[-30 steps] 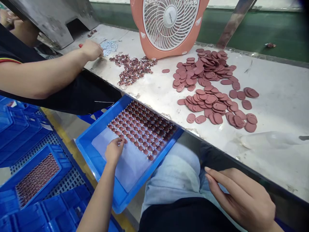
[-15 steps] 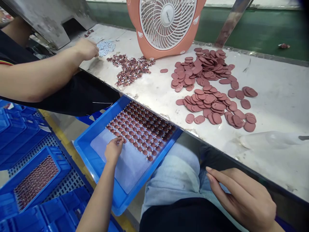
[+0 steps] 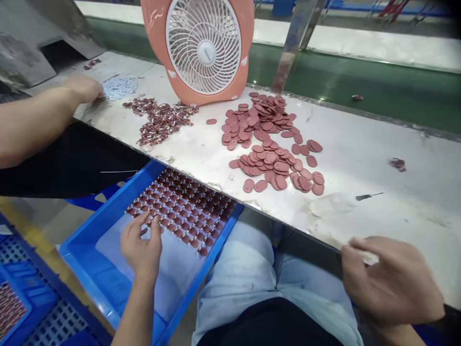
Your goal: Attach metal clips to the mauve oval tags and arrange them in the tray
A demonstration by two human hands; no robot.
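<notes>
My left hand (image 3: 142, 245) is over the blue tray (image 3: 104, 307), thumb and fingers apart, beside rows of small dark red pieces (image 3: 183, 211) on a pale sheet (image 3: 169, 283). Nothing shows between its fingertips. At the table's front edge on the right is my right hand (image 3: 392, 278), blurred, its thumb and index finger brought close together; whether something small is between them cannot be made out. Flat reddish oval pieces (image 3: 266, 115) are heaped on the white table (image 3: 345, 158). Left of them lies a pile of small brown parts (image 3: 162, 117).
An orange fan (image 3: 207, 53) stands at the table's back. Another person's hand (image 3: 82, 89) is beside pale blue bits (image 3: 120, 87) at the left. A dark-tipped tool (image 3: 363, 197) lies near the right front edge. More blue crates (image 3: 36, 293) are at the lower left.
The view has swung right. My left hand has opened its pinch above the rows. My right hand has moved toward the table's front edge.
</notes>
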